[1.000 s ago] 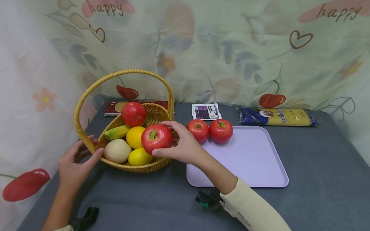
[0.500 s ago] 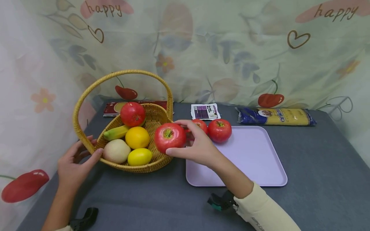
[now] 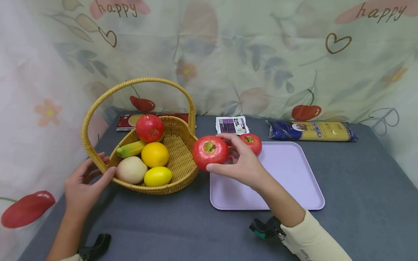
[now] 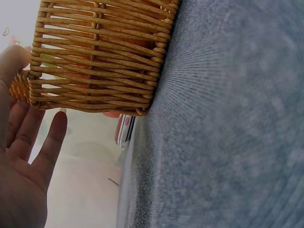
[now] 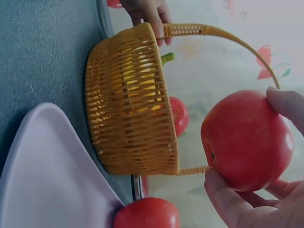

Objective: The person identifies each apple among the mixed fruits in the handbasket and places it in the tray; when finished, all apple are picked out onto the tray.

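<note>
My right hand holds a red apple between thumb and fingers, in the air between the basket and the tray; its green stem end faces up toward the head camera. The thumb and fingers of my left hand grip the wicker basket at its left rim, by the foot of the handle. Inside lie a red fruit, a banana, an orange, a yellow lemon and a pale round fruit. Another apple sits at the tray's back-left corner.
A lilac tray lies right of the basket. Along the back are a pasta packet, a small white-and-purple sachet and a dark red package partly behind the basket. A printed curtain closes off the back.
My right hand has carried the apple rightward from above the basket to beyond its right rim, covering one of the two apples by the tray. The left hand stays on the basket.
</note>
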### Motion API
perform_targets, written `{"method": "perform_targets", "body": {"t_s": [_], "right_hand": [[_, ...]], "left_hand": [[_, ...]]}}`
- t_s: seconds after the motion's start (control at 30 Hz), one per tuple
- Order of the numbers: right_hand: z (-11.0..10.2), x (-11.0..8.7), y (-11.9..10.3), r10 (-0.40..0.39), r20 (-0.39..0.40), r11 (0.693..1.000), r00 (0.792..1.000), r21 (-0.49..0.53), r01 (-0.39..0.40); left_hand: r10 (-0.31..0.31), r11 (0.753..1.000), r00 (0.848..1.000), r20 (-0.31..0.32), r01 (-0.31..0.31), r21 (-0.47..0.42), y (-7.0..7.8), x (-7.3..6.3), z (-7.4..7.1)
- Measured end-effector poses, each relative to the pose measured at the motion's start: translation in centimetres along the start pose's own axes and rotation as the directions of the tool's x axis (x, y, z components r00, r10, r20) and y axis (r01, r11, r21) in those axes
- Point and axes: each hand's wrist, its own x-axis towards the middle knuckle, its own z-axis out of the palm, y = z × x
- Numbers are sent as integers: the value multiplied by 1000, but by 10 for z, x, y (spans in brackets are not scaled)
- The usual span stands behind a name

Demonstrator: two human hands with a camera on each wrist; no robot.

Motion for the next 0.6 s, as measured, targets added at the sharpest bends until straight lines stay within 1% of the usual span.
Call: {"method": "perform_targets", "body": {"t_s": [0.2,0.37,0.5,0.6], "right_hand": [[-12,-5,-4,13,-18,1000,1000,2,-13],[-23,-10,-4,-5,-50,1000,999,-12,5],[-31,-11,-2,-16,-78,1000,997,-14,15],[-37,-10,-1,-23,-95,999,995,-37,19]], "left_hand": [[-2,1000,1000,5,2,0,2,1,0],[8,1000,1000,13,-8,-10,5,1,1],[7,1000,1000,14,-7,-13,4,1,1],[7,1000,1000,8,-7,-22,3,0,0]]}}
